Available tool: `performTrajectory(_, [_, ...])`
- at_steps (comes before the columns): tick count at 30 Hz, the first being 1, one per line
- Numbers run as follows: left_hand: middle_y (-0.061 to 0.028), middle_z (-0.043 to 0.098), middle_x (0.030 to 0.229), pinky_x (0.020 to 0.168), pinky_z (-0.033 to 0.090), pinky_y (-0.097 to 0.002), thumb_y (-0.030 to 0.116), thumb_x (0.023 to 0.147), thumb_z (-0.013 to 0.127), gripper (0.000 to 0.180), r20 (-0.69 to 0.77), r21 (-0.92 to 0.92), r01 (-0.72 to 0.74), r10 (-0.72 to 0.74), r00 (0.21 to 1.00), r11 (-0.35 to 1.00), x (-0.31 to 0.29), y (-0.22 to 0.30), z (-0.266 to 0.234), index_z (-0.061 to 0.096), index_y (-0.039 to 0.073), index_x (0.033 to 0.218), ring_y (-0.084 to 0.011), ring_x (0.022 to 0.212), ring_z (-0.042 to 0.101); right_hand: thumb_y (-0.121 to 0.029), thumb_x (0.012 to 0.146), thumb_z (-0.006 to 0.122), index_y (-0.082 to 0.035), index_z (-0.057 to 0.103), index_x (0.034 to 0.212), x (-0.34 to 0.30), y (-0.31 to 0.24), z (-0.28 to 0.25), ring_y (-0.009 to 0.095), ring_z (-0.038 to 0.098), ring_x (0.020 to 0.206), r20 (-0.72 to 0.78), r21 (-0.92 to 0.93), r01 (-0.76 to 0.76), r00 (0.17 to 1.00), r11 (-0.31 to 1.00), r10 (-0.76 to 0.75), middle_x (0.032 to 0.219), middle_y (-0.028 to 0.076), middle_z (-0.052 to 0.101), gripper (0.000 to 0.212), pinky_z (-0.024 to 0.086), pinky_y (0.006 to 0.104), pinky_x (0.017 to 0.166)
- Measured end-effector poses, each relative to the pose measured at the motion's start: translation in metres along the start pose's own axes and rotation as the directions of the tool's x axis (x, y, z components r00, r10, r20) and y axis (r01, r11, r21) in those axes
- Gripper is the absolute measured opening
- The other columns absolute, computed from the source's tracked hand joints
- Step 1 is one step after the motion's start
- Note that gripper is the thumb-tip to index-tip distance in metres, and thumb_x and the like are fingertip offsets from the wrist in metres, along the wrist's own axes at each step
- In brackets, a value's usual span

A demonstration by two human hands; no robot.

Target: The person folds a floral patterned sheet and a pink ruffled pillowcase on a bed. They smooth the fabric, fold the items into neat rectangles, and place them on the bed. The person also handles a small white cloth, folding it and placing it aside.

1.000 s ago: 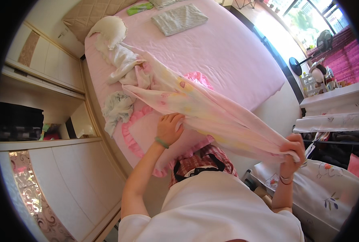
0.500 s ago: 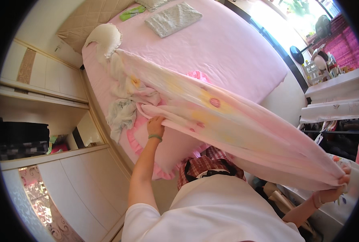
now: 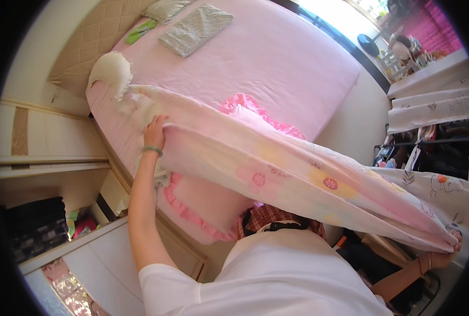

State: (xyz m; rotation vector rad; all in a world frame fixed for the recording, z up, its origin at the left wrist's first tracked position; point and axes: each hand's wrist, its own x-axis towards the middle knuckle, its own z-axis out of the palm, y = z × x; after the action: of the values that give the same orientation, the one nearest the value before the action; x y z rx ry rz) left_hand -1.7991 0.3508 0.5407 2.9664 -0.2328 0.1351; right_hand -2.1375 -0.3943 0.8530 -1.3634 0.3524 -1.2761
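Left hand (image 3: 154, 134) and right hand (image 3: 445, 256) grip opposite ends of a floral bedsheet (image 3: 297, 179) over the pink bed (image 3: 276, 58); it looks light, limp, best held at corners.

A bedroom in a home is shown. The view is filled by a large bed (image 3: 297, 58) covered with a pink sheet, backed by a quilted beige headboard (image 3: 81, 50). 2 pillows (image 3: 195, 29) are laid near the headboard, and a pink frilled cushion (image 3: 205, 203) is seen at the bed's edge. White built-in cupboards (image 3: 45, 142) are set beside it.
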Motion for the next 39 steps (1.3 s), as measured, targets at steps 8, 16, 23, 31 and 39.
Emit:
performTrajectory(8, [-0.0141, 0.064, 0.112, 0.082, 0.049, -0.0355, -0.008, 0.076, 0.051, 0.060, 0.651, -0.200, 0.040, 0.102, 0.752, 0.979, 0.107, 0.093, 0.043, 0.055, 0.022, 0.129, -0.0271, 0.097, 0.061, -0.022, 0.091, 0.048, -0.014, 0.055, 0.082, -0.011, -0.022, -0.068, 0.016, 0.040, 0.085, -0.076, -0.055, 0.010, 0.997, 0.998, -0.014, 0.091, 0.001, 0.043, 0.013, 0.038, 0.0297, 0.082])
performTrajectory(16, [-0.0199, 0.064, 0.098, 0.081, 0.048, -0.0424, 0.009, 0.087, 0.045, 0.026, -0.540, -0.038, -0.049, 0.021, 0.842, 0.998, 0.194, -0.036, -0.088, 0.068, 0.009, 0.099, -0.0349, 0.092, 0.061, -0.017, 0.095, 0.047, 0.000, 0.057, 0.123, 0.070, 0.124, -0.086, 0.023, 0.057, 0.103, -0.163, -0.080, -0.285, 0.949, 0.955, 0.269, 0.117, 0.009, 0.058, 0.034, 0.046, 0.0353, 0.093])
performTrajectory(23, [-0.0100, 0.060, 0.101, 0.086, 0.046, -0.0308, 0.000, 0.081, 0.053, 0.030, -0.971, -0.161, -0.317, -0.092, 0.223, 0.935, 0.092, 0.103, -0.330, 0.065, 0.005, 0.107, -0.0232, 0.095, 0.059, -0.017, 0.092, 0.045, 0.000, 0.058, 0.124, 0.195, 0.225, -0.043, 0.022, 0.059, 0.103, 0.065, -0.281, -0.104, 0.990, 0.954, 0.127, 0.119, 0.011, 0.061, 0.039, 0.047, 0.0331, 0.091])
performTrajectory(31, [-0.0143, 0.055, 0.101, 0.067, 0.053, -0.0404, -0.005, 0.073, 0.053, 0.045, -0.155, -0.392, -0.154, 0.100, 0.983, 0.907, -0.210, 0.157, -0.051, 0.057, 0.014, 0.113, -0.0337, 0.080, 0.061, -0.012, 0.076, 0.051, -0.007, 0.075, 0.095, 0.272, 0.281, -0.038, 0.029, 0.067, 0.082, -0.332, -0.669, -0.177, 0.940, 0.722, -0.078, 0.094, 0.016, 0.069, 0.031, 0.055, 0.0403, 0.076])
performTrajectory(39, [-0.0095, 0.051, 0.096, 0.069, 0.053, -0.0384, 0.001, 0.080, 0.052, 0.066, 0.429, -0.489, 0.241, -0.010, 0.903, 0.838, -0.321, 0.256, 0.035, 0.046, 0.034, 0.136, -0.0282, 0.080, 0.061, -0.031, 0.084, 0.047, -0.002, 0.065, 0.115, 0.383, 0.247, 0.112, 0.029, 0.063, 0.097, 0.158, -0.886, 0.234, 0.964, 0.401, -0.214, 0.114, 0.016, 0.065, 0.047, 0.048, 0.0381, 0.089])
